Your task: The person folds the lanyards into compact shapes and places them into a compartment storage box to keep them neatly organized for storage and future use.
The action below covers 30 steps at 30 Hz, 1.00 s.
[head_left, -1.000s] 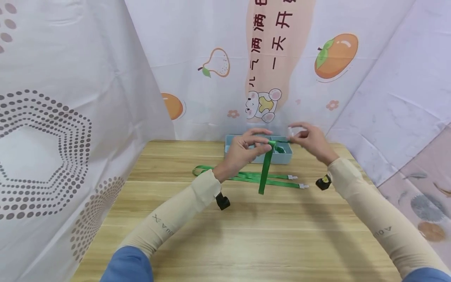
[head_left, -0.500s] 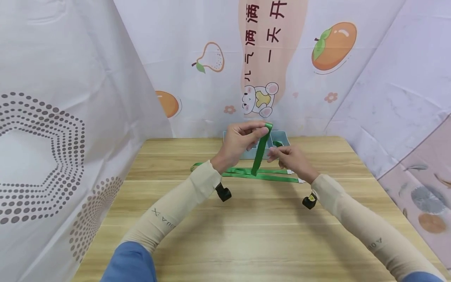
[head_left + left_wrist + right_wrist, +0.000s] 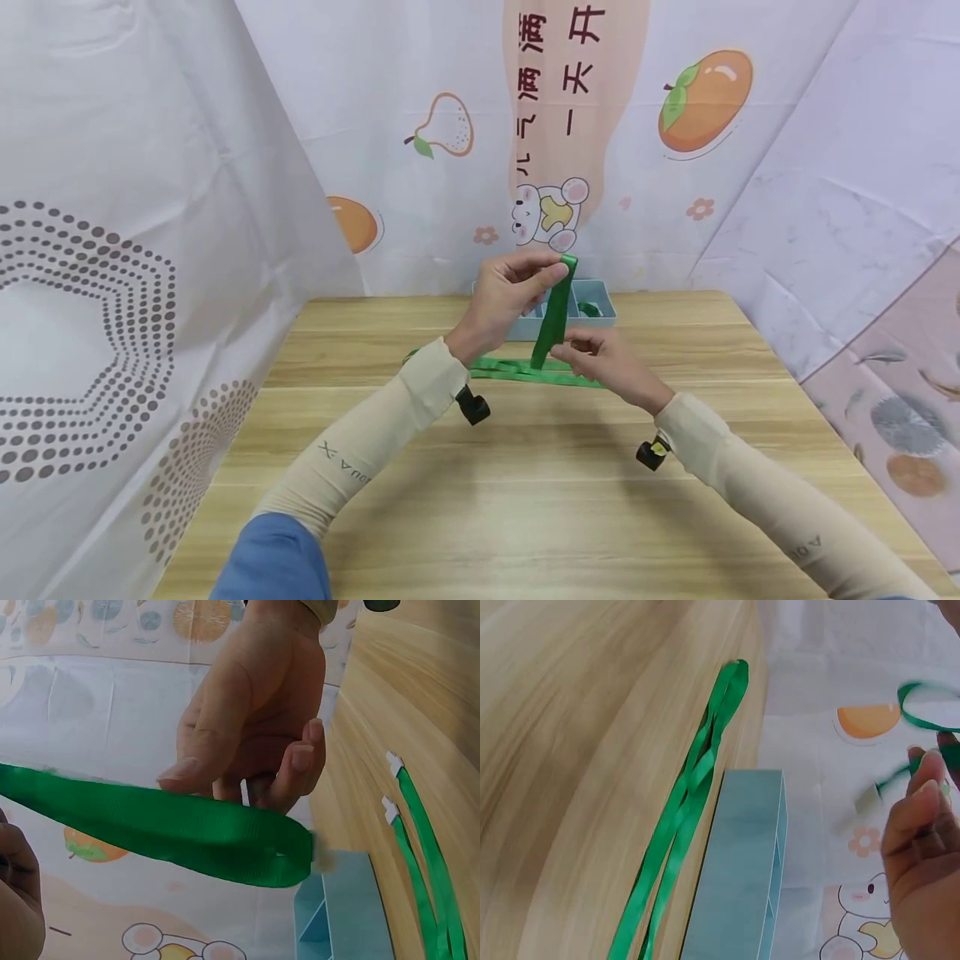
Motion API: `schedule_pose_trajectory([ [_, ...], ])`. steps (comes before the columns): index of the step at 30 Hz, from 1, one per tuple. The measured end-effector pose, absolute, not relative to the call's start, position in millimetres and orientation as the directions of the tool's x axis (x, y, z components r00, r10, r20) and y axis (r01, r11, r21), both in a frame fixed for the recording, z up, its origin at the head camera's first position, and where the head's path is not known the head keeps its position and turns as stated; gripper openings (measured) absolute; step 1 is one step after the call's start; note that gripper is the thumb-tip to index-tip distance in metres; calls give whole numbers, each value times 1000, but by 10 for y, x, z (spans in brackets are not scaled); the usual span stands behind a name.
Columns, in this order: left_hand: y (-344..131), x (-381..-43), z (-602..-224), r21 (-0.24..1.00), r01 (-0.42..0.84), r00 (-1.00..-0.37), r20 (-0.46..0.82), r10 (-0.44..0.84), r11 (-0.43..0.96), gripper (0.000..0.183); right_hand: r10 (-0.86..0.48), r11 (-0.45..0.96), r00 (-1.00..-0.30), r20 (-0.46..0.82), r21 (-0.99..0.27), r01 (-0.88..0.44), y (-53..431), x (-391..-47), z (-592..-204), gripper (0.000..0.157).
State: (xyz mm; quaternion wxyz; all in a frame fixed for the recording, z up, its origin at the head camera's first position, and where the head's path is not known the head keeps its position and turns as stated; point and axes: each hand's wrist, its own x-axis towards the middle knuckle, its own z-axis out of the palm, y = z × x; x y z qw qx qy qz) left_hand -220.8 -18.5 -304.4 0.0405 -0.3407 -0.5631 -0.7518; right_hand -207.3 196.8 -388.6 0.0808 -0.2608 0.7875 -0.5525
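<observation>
My left hand (image 3: 504, 296) pinches the top of a folded green lanyard (image 3: 555, 312), which hangs down in front of the box. From the right, my right hand (image 3: 603, 360) reaches in at the lanyard's lower half. In the left wrist view the right thumb (image 3: 180, 772) lies along the strap's edge and the index finger is hidden behind it. The right wrist view shows green strap between the right fingertips (image 3: 928, 769), with a blurred white clip (image 3: 866, 802) at its lower end.
Another green lanyard (image 3: 697, 772) lies along the wooden table (image 3: 480, 500), its white clips (image 3: 392, 810) to the right. Behind it stands a light blue divided box (image 3: 596, 292) with a coiled green strap (image 3: 589, 309) in its right compartment. Printed cloth (image 3: 420, 50) closes off the back.
My right hand has come down and left from above the box's right compartment to the hanging lanyard. My left hand has risen a little, still pinching the fold.
</observation>
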Motion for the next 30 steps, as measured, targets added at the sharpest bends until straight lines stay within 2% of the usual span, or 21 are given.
schedule_pose_trajectory([
  [7,-163,-2175,-2994,822,465,-769,559,310,-329,20,-457,237,-867,200,-912,-335,1916,-2025,-3928,20],
  [13,-149,-2171,-2957,818,457,-770,560,306,-349,14,-441,208,-871,216,-919,-334,1901,-2000,-4006,25],
  [22,-138,-2170,-2912,812,469,-766,570,297,-348,15,-348,74,-890,294,-938,-338,1817,-1994,-4086,20],
  [26,-144,-2168,-2891,806,472,-768,575,281,-357,14,-310,87,-890,335,-922,-378,1771,-1955,-4114,15],
  [30,-156,-2169,-2872,807,468,-776,571,270,-361,14,-303,87,-897,321,-929,-361,1727,-1936,-4123,23],
])
